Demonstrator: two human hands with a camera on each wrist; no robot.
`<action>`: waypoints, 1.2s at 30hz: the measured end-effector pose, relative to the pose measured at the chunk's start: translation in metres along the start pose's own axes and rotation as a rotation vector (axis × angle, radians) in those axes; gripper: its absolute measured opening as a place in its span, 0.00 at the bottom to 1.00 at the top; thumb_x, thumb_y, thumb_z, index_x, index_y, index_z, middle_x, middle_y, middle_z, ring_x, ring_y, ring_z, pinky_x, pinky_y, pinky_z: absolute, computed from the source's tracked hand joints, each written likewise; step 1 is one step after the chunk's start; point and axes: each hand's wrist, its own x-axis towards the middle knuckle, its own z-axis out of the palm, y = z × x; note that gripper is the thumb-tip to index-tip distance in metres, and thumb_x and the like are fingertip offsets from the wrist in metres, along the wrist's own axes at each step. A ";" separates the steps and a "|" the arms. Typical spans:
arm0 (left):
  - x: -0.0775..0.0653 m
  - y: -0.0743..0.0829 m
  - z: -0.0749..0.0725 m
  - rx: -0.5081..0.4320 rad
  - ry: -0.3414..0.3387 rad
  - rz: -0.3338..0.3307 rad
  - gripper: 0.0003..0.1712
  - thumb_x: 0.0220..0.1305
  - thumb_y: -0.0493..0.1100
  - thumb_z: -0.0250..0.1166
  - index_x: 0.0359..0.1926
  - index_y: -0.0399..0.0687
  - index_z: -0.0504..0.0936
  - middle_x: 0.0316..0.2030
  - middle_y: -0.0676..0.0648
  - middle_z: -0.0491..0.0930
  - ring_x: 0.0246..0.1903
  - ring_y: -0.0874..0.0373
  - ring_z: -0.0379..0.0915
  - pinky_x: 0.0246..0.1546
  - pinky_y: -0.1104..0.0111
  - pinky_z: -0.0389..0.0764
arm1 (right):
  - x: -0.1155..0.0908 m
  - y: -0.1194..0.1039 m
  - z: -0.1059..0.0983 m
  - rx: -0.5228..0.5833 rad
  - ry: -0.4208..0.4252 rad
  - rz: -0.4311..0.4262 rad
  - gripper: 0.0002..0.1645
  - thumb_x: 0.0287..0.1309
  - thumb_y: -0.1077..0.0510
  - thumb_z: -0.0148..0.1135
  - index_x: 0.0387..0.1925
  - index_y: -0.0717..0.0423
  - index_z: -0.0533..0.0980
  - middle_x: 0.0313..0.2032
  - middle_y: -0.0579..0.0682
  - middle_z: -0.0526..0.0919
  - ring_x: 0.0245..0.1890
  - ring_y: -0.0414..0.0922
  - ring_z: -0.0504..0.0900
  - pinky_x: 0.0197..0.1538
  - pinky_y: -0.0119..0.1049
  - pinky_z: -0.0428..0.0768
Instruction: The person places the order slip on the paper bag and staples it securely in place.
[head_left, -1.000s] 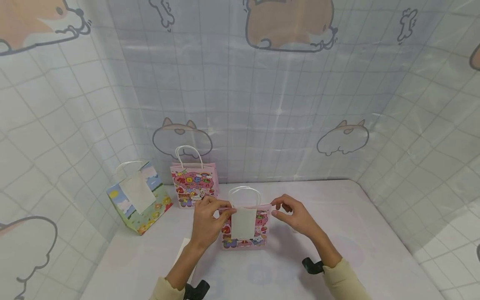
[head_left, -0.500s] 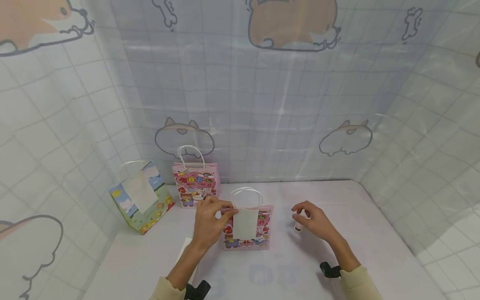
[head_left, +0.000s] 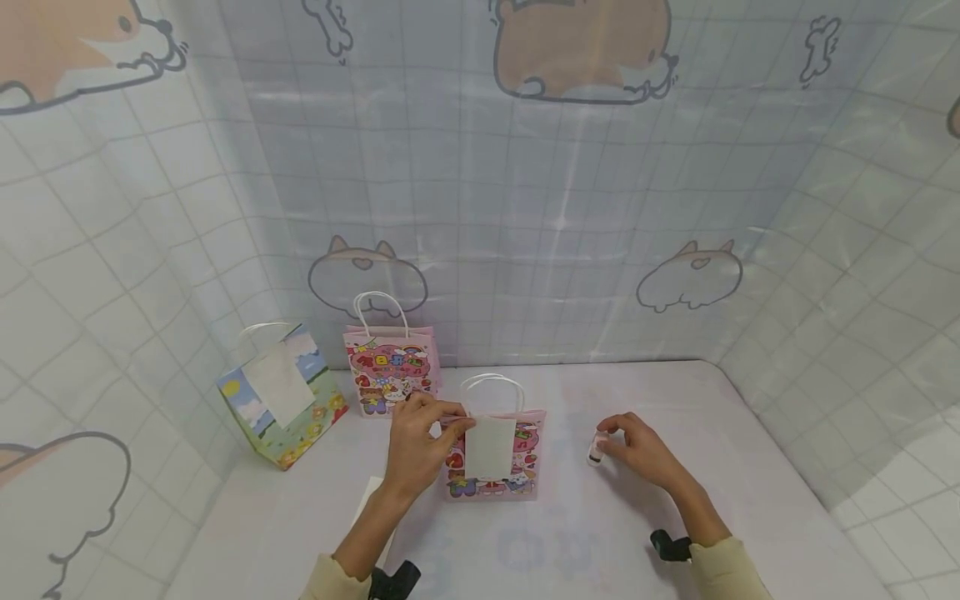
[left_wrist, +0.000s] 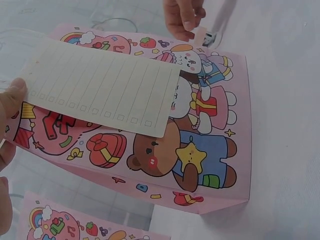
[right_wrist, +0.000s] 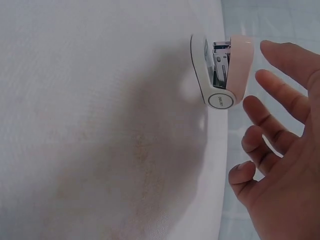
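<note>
A pink cartoon paper gift bag (head_left: 528,458) stands upright on the table with white rope handles. Over its front hangs a cream checklist sheet (left_wrist: 105,85) with ruled lines and small boxes. My left hand (head_left: 422,442) pinches the sheet and the bag's top rim together between thumb and fingers. To the right, a small pink-and-white stapler (right_wrist: 235,70) sits on the table. Beside it my right hand (head_left: 637,446) has its fingers spread and loosely bent, fingertips right by the pink top in the right wrist view (right_wrist: 280,120).
A second pink gift bag (head_left: 390,367) stands behind on the left. Farther left, a blue-and-green gift bag (head_left: 326,400) bears a similar pale sheet (head_left: 277,385). Another pale paper (head_left: 367,500) lies partly under my left forearm. Patterned curtains (head_left: 480,208) enclose the table.
My right hand has left the bag's right top corner and moved right to the stapler. The left hand has stayed at the bag's rim with the sheet.
</note>
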 end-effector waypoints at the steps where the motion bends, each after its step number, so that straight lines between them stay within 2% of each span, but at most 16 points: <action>1: 0.000 0.000 0.000 0.001 0.000 0.001 0.07 0.53 0.45 0.78 0.34 0.54 0.89 0.25 0.59 0.83 0.35 0.61 0.67 0.46 0.58 0.60 | 0.000 0.001 0.000 -0.001 -0.008 0.006 0.16 0.64 0.51 0.68 0.49 0.52 0.80 0.46 0.49 0.78 0.43 0.48 0.74 0.44 0.39 0.72; 6: 0.000 -0.002 0.000 0.005 0.001 0.009 0.07 0.53 0.45 0.78 0.34 0.54 0.89 0.25 0.59 0.82 0.35 0.61 0.67 0.47 0.58 0.60 | 0.002 0.003 0.002 -0.007 -0.042 0.036 0.16 0.64 0.49 0.68 0.49 0.51 0.80 0.47 0.50 0.77 0.46 0.48 0.74 0.47 0.43 0.73; 13: 0.000 -0.004 0.002 -0.005 0.006 0.008 0.07 0.53 0.45 0.78 0.34 0.54 0.89 0.25 0.60 0.82 0.35 0.61 0.67 0.46 0.59 0.60 | 0.002 0.006 0.000 0.016 -0.071 0.079 0.20 0.64 0.47 0.67 0.52 0.52 0.79 0.47 0.52 0.77 0.43 0.48 0.73 0.46 0.44 0.72; 19: 0.000 -0.003 0.002 -0.008 0.005 0.002 0.07 0.53 0.44 0.78 0.34 0.54 0.89 0.26 0.59 0.82 0.35 0.60 0.67 0.46 0.58 0.59 | 0.000 0.006 0.002 0.044 -0.081 0.106 0.28 0.64 0.45 0.67 0.58 0.57 0.75 0.52 0.54 0.79 0.52 0.52 0.76 0.56 0.52 0.74; 24: -0.001 -0.004 0.002 -0.008 0.001 -0.004 0.07 0.53 0.44 0.78 0.34 0.54 0.89 0.26 0.59 0.82 0.35 0.61 0.67 0.46 0.58 0.59 | -0.001 0.006 0.002 0.057 -0.099 0.152 0.34 0.63 0.43 0.67 0.63 0.57 0.73 0.56 0.54 0.80 0.55 0.52 0.76 0.59 0.54 0.73; 29: -0.002 -0.006 0.003 -0.009 0.009 0.002 0.08 0.52 0.44 0.78 0.34 0.54 0.89 0.26 0.60 0.82 0.35 0.61 0.67 0.46 0.58 0.59 | -0.002 0.008 0.002 0.034 -0.127 0.168 0.38 0.62 0.40 0.67 0.66 0.58 0.72 0.58 0.55 0.78 0.48 0.49 0.75 0.50 0.47 0.76; 32: -0.002 -0.006 0.003 -0.009 0.014 0.011 0.08 0.52 0.44 0.79 0.34 0.54 0.89 0.26 0.60 0.82 0.35 0.62 0.67 0.46 0.58 0.59 | -0.002 0.007 0.003 0.036 -0.133 0.175 0.39 0.61 0.41 0.68 0.67 0.58 0.71 0.55 0.55 0.78 0.43 0.47 0.73 0.44 0.42 0.74; 36: -0.002 -0.006 0.003 -0.013 0.015 0.012 0.08 0.52 0.45 0.78 0.34 0.55 0.89 0.26 0.60 0.82 0.35 0.62 0.67 0.46 0.58 0.59 | -0.003 0.007 0.004 0.047 -0.133 0.179 0.40 0.61 0.43 0.69 0.67 0.59 0.70 0.52 0.53 0.78 0.40 0.46 0.72 0.40 0.40 0.73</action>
